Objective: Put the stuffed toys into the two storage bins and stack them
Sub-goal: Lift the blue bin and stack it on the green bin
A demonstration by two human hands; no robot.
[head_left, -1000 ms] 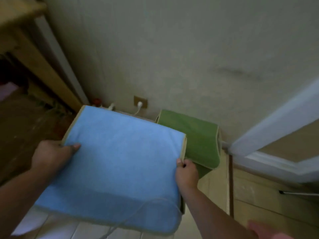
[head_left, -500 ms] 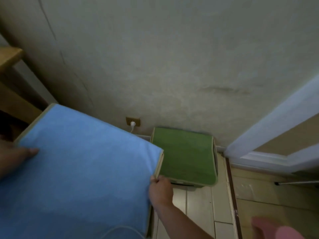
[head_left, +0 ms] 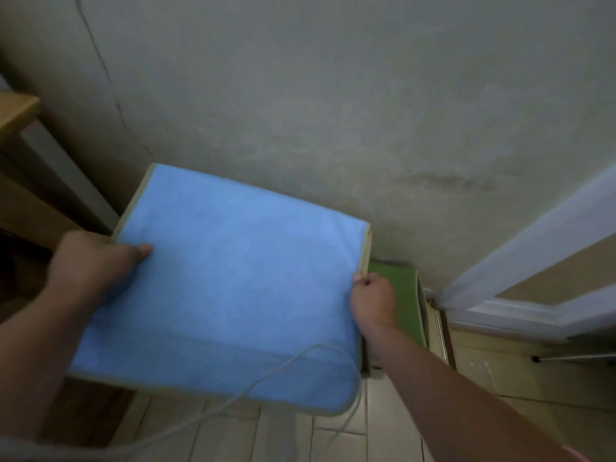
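I carry a blue storage bin [head_left: 240, 288] with a closed blue fabric lid and tan trim, held in the air between both hands. My left hand [head_left: 90, 261] grips its left edge, thumb lying on the lid. My right hand [head_left: 373, 301] grips the right edge. The green storage bin [head_left: 408, 295], lid closed, stands on the floor against the wall; the blue bin covers most of it and only its right strip shows. No stuffed toys are visible.
A plaster wall [head_left: 333, 111] rises just behind the bins. A white door frame [head_left: 533, 261] stands at right, a wooden table [head_left: 16, 111] at left. A thin white cable [head_left: 266, 371] hangs across the blue bin's near edge. Pale floor tiles [head_left: 300, 438] lie below.
The blue bin has moved right and forward, so it now overlaps the green bin, which was fully visible before. Both hands keep their grip on its edges.
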